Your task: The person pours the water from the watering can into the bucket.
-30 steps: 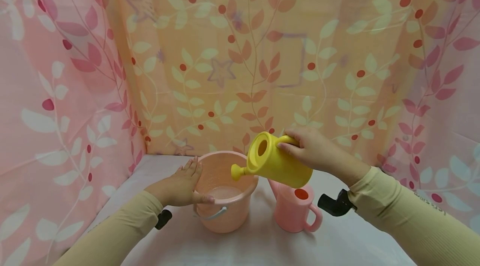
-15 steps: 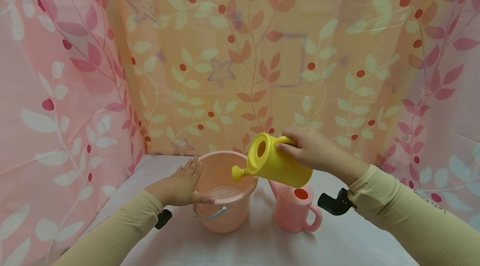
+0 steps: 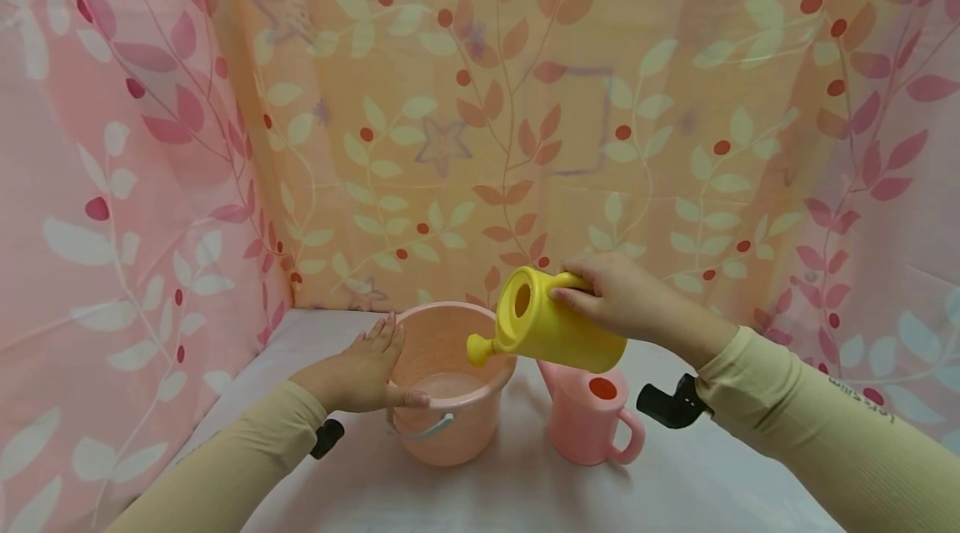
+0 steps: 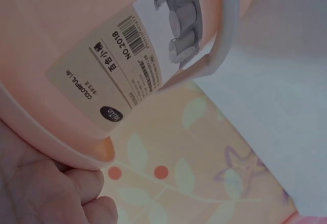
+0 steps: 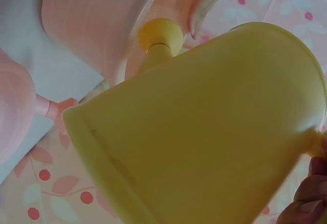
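Note:
My right hand (image 3: 622, 293) grips the handle of a yellow watering can (image 3: 562, 337), tilted with its spout to the left. Its round spout head (image 3: 478, 349) hangs over the right side of a peach bucket (image 3: 450, 433). With fingers straight, my left hand (image 3: 360, 370) rests on the bucket's left rim, the thumb along the near edge. A printed label (image 4: 112, 71) and a pale handle (image 4: 227, 25) show on the bucket in the left wrist view. The right wrist view shows the can's underside, with fingertips (image 5: 309, 198) at its handle. No water stream can be made out.
A pink watering can (image 3: 588, 424) stands upright on the white tabletop (image 3: 360, 491), right of the bucket and below the yellow one. Patterned cloth (image 3: 480, 208) hangs behind the table and on both sides.
The yellow watering can has shifted very slightly, its spout head a few pixels to the right. My left hand, the bucket and the pink watering can have stayed put.

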A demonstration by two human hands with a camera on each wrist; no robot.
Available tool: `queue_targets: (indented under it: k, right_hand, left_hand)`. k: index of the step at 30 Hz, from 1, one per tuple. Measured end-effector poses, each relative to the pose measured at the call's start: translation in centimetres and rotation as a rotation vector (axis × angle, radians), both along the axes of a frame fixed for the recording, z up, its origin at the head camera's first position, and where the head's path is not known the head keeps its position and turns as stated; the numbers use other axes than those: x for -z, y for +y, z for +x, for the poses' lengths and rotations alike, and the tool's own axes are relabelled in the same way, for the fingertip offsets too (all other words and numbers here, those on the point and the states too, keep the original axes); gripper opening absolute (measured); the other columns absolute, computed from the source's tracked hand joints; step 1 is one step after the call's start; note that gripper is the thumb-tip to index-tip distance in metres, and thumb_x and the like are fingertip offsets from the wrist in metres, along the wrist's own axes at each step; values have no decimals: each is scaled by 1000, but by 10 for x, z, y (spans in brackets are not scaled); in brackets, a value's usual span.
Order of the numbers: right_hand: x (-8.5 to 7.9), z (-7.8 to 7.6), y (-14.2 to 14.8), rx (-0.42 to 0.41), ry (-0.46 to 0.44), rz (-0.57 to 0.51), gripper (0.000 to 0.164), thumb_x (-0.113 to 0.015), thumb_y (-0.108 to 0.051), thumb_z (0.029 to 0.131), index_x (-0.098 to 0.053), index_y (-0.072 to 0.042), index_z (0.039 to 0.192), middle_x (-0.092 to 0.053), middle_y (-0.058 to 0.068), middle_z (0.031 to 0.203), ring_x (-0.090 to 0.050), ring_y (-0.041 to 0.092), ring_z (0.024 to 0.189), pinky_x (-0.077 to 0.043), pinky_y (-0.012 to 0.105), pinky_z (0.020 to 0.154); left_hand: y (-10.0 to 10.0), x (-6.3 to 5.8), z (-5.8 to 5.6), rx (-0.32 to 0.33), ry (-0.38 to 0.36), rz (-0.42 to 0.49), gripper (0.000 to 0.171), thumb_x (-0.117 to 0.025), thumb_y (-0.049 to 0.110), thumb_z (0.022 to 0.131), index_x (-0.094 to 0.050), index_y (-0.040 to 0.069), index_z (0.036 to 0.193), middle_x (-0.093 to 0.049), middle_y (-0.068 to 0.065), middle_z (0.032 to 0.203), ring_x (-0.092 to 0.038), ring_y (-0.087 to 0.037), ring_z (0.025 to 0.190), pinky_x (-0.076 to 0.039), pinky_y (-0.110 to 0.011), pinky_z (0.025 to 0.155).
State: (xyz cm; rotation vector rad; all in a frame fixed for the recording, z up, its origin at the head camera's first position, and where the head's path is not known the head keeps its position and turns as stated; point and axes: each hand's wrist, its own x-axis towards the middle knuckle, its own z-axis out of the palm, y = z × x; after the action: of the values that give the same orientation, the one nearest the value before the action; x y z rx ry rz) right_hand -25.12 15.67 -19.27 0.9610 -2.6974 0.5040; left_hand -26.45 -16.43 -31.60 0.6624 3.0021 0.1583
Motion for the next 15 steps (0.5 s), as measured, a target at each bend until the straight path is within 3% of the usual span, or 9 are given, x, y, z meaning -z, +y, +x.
queue_targets:
  k: [15]
  right_hand:
    - [-2, 1, -1, 4, -36, 7, 21, -59, -32, 82, -51, -15, 72, -46, -2, 61, -45, 13, 59, -42, 26, 53]
  left_hand:
    - [1, -1, 1, -1, -2, 3, 116, -37, 80, 62, -12, -6, 136, -1, -24, 141, 0, -34, 129, -11, -50, 100]
